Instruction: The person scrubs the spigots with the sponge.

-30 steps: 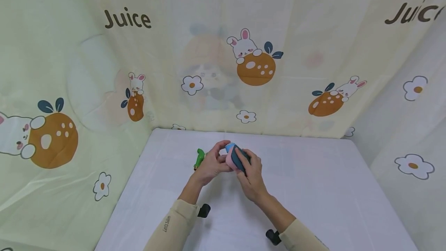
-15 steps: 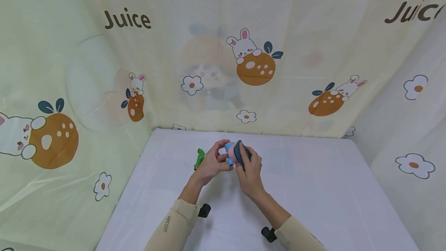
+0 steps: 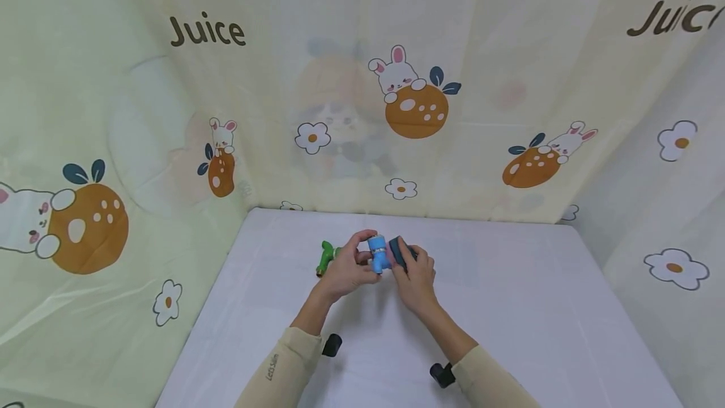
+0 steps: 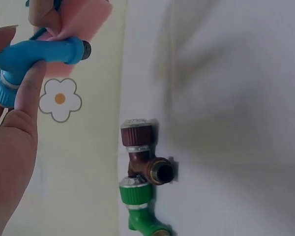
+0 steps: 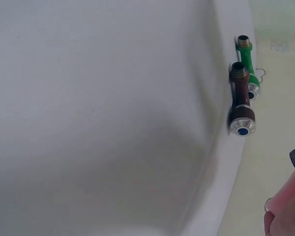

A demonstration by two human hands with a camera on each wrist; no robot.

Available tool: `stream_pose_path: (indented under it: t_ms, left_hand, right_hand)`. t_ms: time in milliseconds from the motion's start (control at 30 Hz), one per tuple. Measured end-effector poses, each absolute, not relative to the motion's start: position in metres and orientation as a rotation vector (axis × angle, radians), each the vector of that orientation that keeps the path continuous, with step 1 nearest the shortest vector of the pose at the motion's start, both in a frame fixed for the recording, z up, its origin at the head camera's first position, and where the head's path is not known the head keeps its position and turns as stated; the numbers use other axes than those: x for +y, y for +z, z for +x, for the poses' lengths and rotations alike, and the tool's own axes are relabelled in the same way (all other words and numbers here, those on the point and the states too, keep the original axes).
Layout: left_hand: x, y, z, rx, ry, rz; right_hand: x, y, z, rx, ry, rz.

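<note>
My left hand [image 3: 344, 271] holds a blue angle valve [image 3: 378, 253] upright between thumb and fingers, above the far part of the table. Just right of it, my right hand [image 3: 418, 281] grips a sponge with a dark teal layer [image 3: 395, 249]. The sponge's pink side [image 4: 92, 20] faces the valve and overlaps it in the left wrist view. At the valve's outlet end shows a dark threaded tip [image 4: 86, 50]. Behind my left hand lies a green angle valve [image 3: 325, 259]. Beside that one lies a brown valve [image 4: 138, 135], hidden in the head view.
A white-covered table [image 3: 510, 307] spreads under both hands. Patterned curtains [image 3: 272, 80] stand at its back and sides. Black camera mounts [image 3: 332, 345] sit at the sleeve cuffs.
My right hand has turned the sponge and drawn it off to the right, so more of the blue valve shows. My left hand stays nearly in place, still holding the valve.
</note>
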State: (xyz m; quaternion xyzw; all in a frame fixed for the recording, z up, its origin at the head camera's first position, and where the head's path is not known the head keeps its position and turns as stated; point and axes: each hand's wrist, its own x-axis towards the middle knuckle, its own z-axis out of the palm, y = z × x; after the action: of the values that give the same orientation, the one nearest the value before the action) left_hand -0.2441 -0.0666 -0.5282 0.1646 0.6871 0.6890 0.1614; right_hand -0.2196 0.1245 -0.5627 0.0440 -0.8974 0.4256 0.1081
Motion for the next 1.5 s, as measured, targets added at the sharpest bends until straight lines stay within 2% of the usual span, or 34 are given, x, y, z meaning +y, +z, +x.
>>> stream_pose_path:
  t_ms: [500, 733, 967, 1167, 1300, 1500]
  left_hand:
    - [-0.063, -0.524, -0.241, 2.075, 1.877, 0.497]
    - [-0.071, -0.521, -0.244, 2.088, 2.019, 0.371]
    - [-0.074, -0.535, -0.249, 2.021, 2.211, 0.03]
    - [-0.072, -0.545, -0.251, 1.915, 2.265, -0.141]
    - [-0.07, -0.544, -0.251, 1.85, 2.261, -0.085]
    - [-0.074, -0.542, -0.25, 1.65, 2.25, 0.124]
  right_hand:
    - [0.136, -0.569, -0.228, -2.702, 1.293, 0.023]
    - [0.146, -0.578, -0.228, -2.624, 1.485, -0.099]
    - [0.137, -0.571, -0.22, -2.388, 1.483, 0.177]
    - [0.119, -0.559, -0.209, -2.236, 1.092, 0.592]
    - [0.109, -0.552, -0.202, -2.194, 0.875, 0.762]
    - [0.105, -0.551, -0.2, -2.23, 0.761, 0.783]
